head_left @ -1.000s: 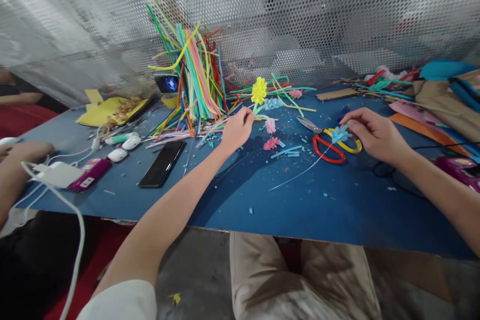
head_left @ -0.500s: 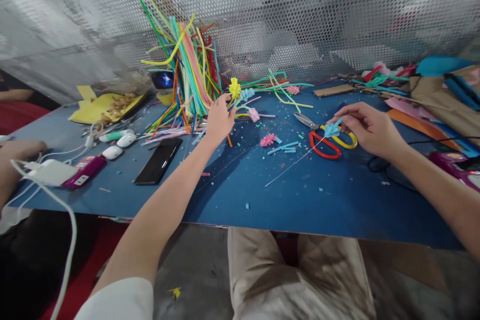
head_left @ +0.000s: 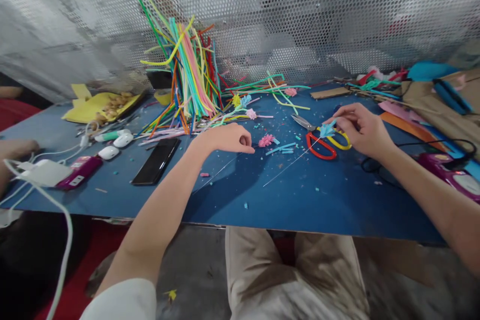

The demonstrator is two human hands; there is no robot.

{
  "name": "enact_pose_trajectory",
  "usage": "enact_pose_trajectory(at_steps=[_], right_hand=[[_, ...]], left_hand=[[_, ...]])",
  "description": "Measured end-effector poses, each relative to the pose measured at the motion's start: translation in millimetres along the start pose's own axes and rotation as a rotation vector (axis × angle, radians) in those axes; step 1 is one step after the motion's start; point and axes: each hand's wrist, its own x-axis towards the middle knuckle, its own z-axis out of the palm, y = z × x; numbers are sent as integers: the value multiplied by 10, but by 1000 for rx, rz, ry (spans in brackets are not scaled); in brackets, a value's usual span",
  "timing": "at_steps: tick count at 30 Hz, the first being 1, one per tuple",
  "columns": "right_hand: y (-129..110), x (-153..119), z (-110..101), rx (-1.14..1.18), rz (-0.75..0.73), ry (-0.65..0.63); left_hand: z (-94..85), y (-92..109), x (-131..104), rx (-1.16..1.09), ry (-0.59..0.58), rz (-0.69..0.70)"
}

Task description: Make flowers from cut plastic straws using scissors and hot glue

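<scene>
My right hand (head_left: 362, 127) pinches a light blue pipe-cleaner flower (head_left: 327, 129) by its right side. Its thin wire stem (head_left: 287, 166) slants down to the left over the table. Behind that flower lie scissors (head_left: 320, 146) with one red and one yellow handle, blades apart. My left hand (head_left: 234, 139) is low over the table, fingers curled together beside a pink pipe-cleaner flower (head_left: 266, 140). A fine wire (head_left: 221, 169) runs from under this hand toward the lower left. Whether the fingertips grip it is hidden. Cut light blue pieces (head_left: 284, 149) lie between the hands.
A bundle of pipe cleaners (head_left: 191, 70) stands by the perforated metal panel (head_left: 300, 15). Yellow, blue and lilac flowers (head_left: 251, 114) lie before it. Leftward are a phone (head_left: 156, 161), a charger (head_left: 48, 172) and another person's arm (head_left: 17, 157). Cardboard and coloured paper (head_left: 412, 125) lie rightward.
My left hand has let go of the yellow flower among the others at the back and come nearer, beside the pink flower. My right hand keeps its hold on the light blue flower.
</scene>
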Motion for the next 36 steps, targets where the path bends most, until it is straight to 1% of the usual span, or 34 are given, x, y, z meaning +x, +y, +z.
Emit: enact_pose_trajectory(at_steps=[3, 4, 6, 9, 13, 14, 16, 20, 23, 25, 27, 29, 30, 31, 33, 36], right_hand=[[30, 11, -5, 19, 8, -16], [45, 17, -2, 38, 17, -22], [73, 28, 9, 96, 41, -24], [105, 50, 19, 179, 75, 18], [128, 83, 8, 224, 116, 84], [130, 89, 6, 234, 122, 89], [125, 95, 10, 261, 121, 87], [82, 79, 39, 290, 88, 50], [50, 57, 56, 247, 52, 16], [39, 47, 67, 213, 35, 5], [30, 43, 86, 219, 23, 12], [15, 40, 123, 259, 24, 46], [2, 38, 147, 278, 31, 67], [-16, 34, 175, 289, 42, 87], [-66, 21, 232, 289, 60, 117], [-173, -12, 302, 268, 77, 110]], left_hand=[[6, -55, 17, -13, -39, -10], [7, -79, 25, -4, -36, -17], [6, -121, 37, 42, 8, -47], [19, -142, 53, 164, 159, -99], [110, -97, 105, 296, 416, -227], [147, -82, 123, 312, 445, -260], [226, -62, 161, 324, 458, -299], [335, -60, 214, 283, 472, -290], [345, -56, 236, 254, 502, -303], [333, -18, 253, 226, 553, -307], [320, 67, 270, 167, 630, -284], [316, 200, 277, 81, 706, -227], [317, 279, 273, 32, 726, -192], [320, 361, 263, -19, 715, -137], [326, 515, 229, -136, 615, 1], [339, 665, 174, -316, 355, 164]])
